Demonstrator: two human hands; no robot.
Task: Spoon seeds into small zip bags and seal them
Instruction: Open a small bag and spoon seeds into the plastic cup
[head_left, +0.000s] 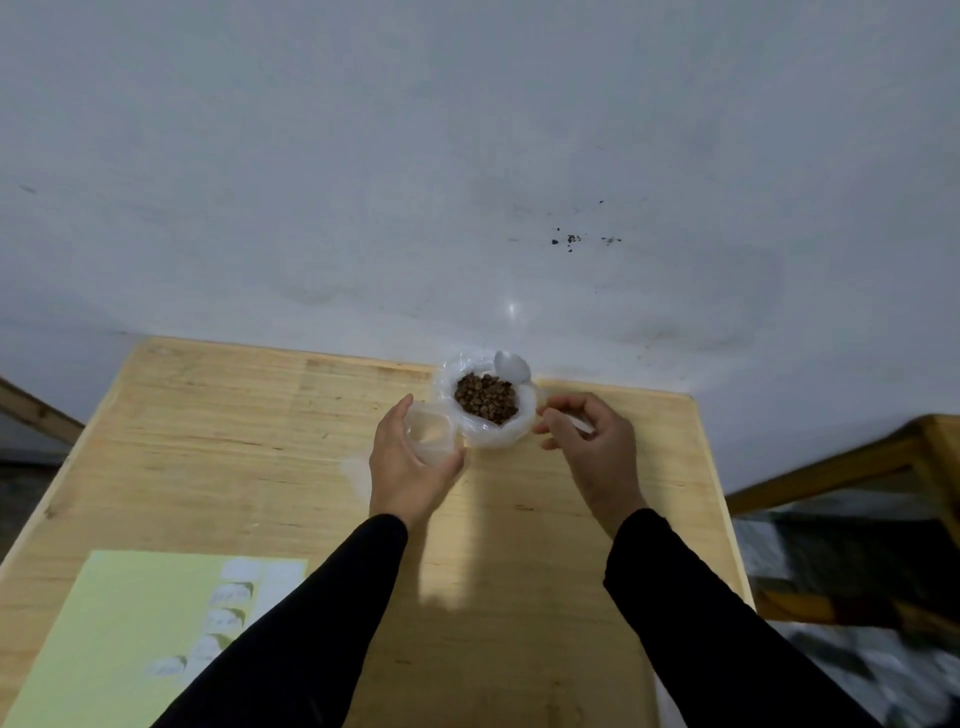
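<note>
Two hands at work near the table's (597, 519) far edge: left hand (410, 467) holding a small zip bag (428, 434) open beside the seeds (485, 397), right hand (592, 441) pinching the white spoon's (511, 366) handle to scoop.

Both arms extend forward in black sleeves (322, 613), wrists bare. Left hand (410, 462): back toward the camera, thumb raised, fingers curled round a small clear zip bag (428, 434). Right hand (592, 447): back up, fingers bent inward, thumb and fingertips pinching a white spoon handle (579, 425).
</note>
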